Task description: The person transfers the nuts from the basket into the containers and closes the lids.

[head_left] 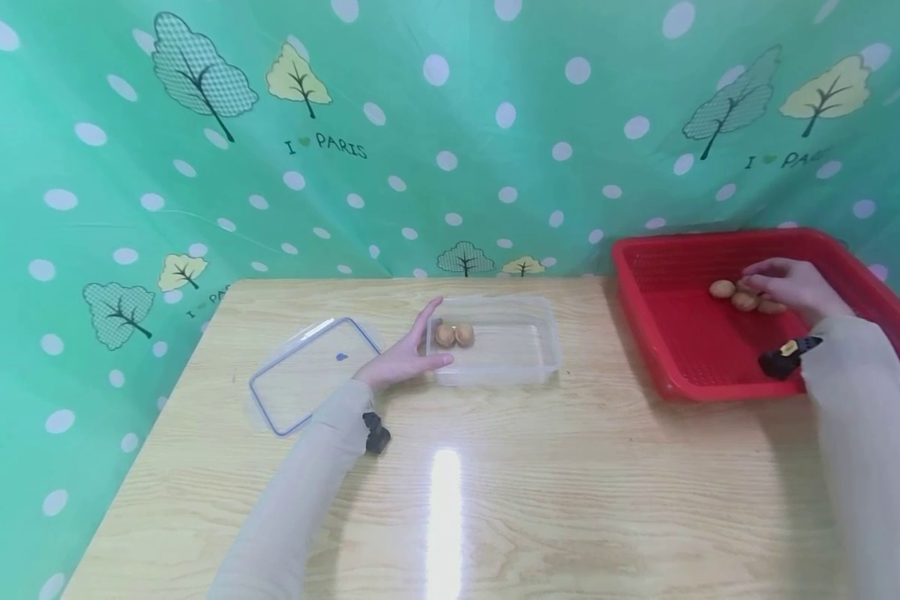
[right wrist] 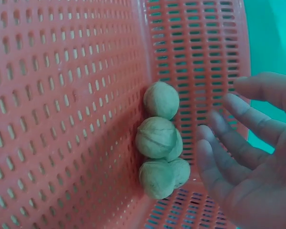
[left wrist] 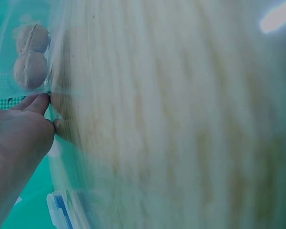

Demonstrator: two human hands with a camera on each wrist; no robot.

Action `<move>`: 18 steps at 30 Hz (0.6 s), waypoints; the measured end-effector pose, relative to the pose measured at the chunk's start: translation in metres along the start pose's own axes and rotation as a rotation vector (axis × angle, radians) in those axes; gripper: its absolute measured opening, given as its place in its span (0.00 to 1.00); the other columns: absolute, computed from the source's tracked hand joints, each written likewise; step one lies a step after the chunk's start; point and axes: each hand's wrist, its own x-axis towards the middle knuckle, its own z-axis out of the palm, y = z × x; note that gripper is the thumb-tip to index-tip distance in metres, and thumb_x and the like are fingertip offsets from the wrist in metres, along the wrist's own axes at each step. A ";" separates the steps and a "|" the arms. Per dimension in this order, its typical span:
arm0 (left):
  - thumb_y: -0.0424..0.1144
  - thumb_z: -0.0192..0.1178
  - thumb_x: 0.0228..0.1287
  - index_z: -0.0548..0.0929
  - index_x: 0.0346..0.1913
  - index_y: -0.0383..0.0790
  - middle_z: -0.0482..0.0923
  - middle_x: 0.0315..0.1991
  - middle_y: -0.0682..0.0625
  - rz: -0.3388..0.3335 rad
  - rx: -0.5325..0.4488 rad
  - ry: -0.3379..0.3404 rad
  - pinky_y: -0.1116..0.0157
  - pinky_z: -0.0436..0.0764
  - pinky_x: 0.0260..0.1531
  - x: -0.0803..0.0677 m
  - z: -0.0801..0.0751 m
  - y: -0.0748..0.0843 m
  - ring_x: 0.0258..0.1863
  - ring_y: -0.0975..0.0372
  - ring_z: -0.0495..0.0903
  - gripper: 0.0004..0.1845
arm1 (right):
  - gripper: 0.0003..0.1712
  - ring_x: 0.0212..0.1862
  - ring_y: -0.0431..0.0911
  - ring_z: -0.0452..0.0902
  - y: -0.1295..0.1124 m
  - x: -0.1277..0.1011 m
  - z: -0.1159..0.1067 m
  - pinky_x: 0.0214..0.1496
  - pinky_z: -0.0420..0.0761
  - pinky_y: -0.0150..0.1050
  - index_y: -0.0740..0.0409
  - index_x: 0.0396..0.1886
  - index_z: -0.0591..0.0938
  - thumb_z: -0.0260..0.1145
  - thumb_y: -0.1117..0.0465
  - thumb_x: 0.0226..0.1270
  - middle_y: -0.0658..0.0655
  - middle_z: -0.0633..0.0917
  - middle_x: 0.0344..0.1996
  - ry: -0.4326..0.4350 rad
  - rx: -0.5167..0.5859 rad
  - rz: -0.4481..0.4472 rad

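A clear plastic container (head_left: 506,368) stands on the table with two walnuts (head_left: 445,335) at its left end. My left hand (head_left: 401,360) is at that end, thumb and fingers spread and touching the wall. The left wrist view shows its fingertips right by the container's end, close to the walnuts (left wrist: 30,70). Over at the red basket (head_left: 637,321), my right hand (head_left: 795,287) hovers above several walnuts (head_left: 722,289). In the right wrist view its fingers (right wrist: 250,119) are loosely bent and apart, beside the walnuts (right wrist: 156,137), with nothing between them.
Left of the container lies its clear lid (head_left: 307,367) with a blue seal, partly behind my left hand and sleeve. A green patterned curtain (head_left: 495,208) hangs behind the wooden table (head_left: 570,483). The basket has tall slotted walls.
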 end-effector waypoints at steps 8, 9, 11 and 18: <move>0.41 0.64 0.63 0.35 0.74 0.75 0.29 0.77 0.45 0.011 0.015 0.000 0.40 0.43 0.67 0.000 -0.001 -0.001 0.74 0.49 0.34 0.53 | 0.38 0.50 0.55 0.72 0.003 0.007 -0.001 0.43 0.82 0.41 0.76 0.67 0.58 0.59 0.52 0.72 0.71 0.70 0.55 -0.126 -0.040 0.054; 0.42 0.64 0.63 0.34 0.74 0.75 0.30 0.77 0.45 0.009 0.019 0.000 0.41 0.43 0.67 0.000 -0.001 -0.001 0.74 0.50 0.34 0.53 | 0.38 0.49 0.53 0.73 0.004 0.008 -0.001 0.44 0.82 0.41 0.77 0.66 0.58 0.58 0.52 0.73 0.71 0.71 0.54 -0.136 -0.041 0.054; 0.42 0.65 0.63 0.34 0.74 0.75 0.31 0.77 0.45 0.011 0.020 0.000 0.41 0.44 0.68 0.000 0.000 -0.001 0.74 0.50 0.35 0.53 | 0.39 0.48 0.52 0.73 0.007 0.009 -0.002 0.44 0.83 0.44 0.76 0.66 0.60 0.61 0.52 0.70 0.69 0.73 0.51 -0.134 -0.042 0.075; 0.40 0.64 0.63 0.35 0.74 0.75 0.29 0.77 0.44 0.015 -0.004 -0.002 0.40 0.42 0.67 0.000 -0.001 0.001 0.74 0.48 0.36 0.53 | 0.45 0.55 0.67 0.64 0.015 0.007 -0.001 0.45 0.82 0.55 0.68 0.67 0.63 0.71 0.48 0.60 0.72 0.68 0.56 -0.109 -0.029 0.167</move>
